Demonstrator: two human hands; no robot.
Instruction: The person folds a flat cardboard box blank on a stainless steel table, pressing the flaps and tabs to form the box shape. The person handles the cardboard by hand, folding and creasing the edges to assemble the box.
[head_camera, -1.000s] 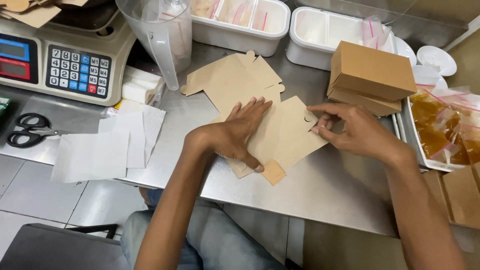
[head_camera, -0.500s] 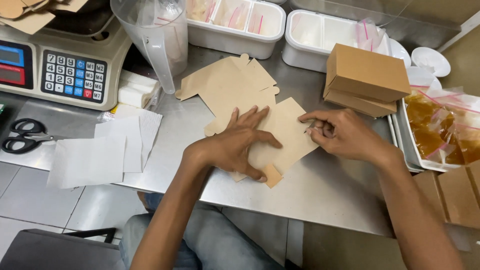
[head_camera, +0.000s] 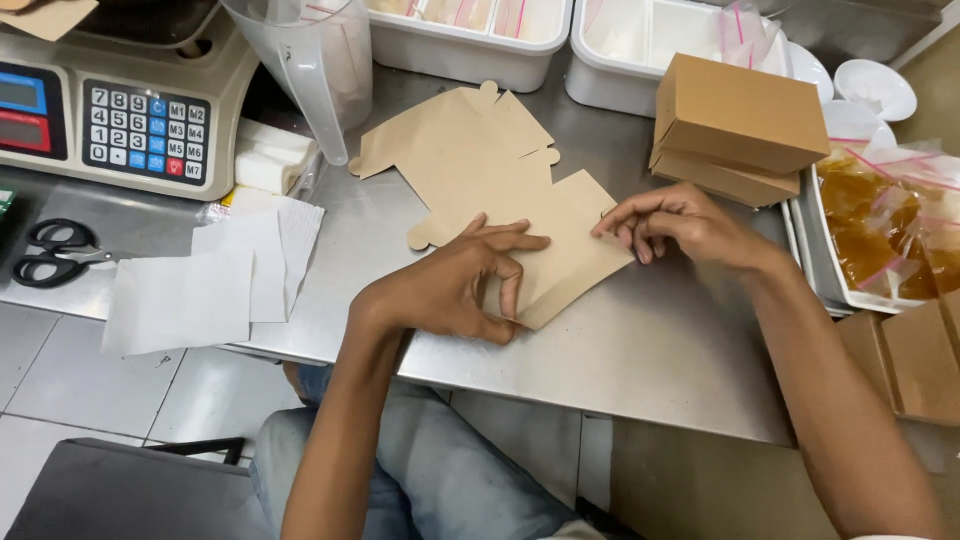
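Cardboard (head_camera: 560, 240) lay flat near the middle of the frame, on the shiny metal table (head_camera: 660, 350). It was a thin brown box sheet, not folded up, with small round tabs on its edges. More flat sheets (head_camera: 450, 150) of the same brown lay under it and above it; we could not count them. We saw two made-up brown boxes (head_camera: 735, 130) stacked at the upper right. We saw two white tubs (head_camera: 470, 55) along the top, one weighing scale (head_camera: 110, 110) at the upper left, and one pair of black scissors (head_camera: 50, 250) at the left edge. A few white paper squares (head_camera: 200, 290) lay next to the scissors. A tray of bags with brown stuff (head_camera: 880, 240) sat at the right edge.

We had our left hand (head_camera: 450, 290) on the lower left part of the sheet, with the thumb and fingers curled to pinch its bottom edge. Our right hand (head_camera: 680, 225) pressed on the sheet's right edge, fingers bent and close together. The sheet lay between our two hands and touched both.
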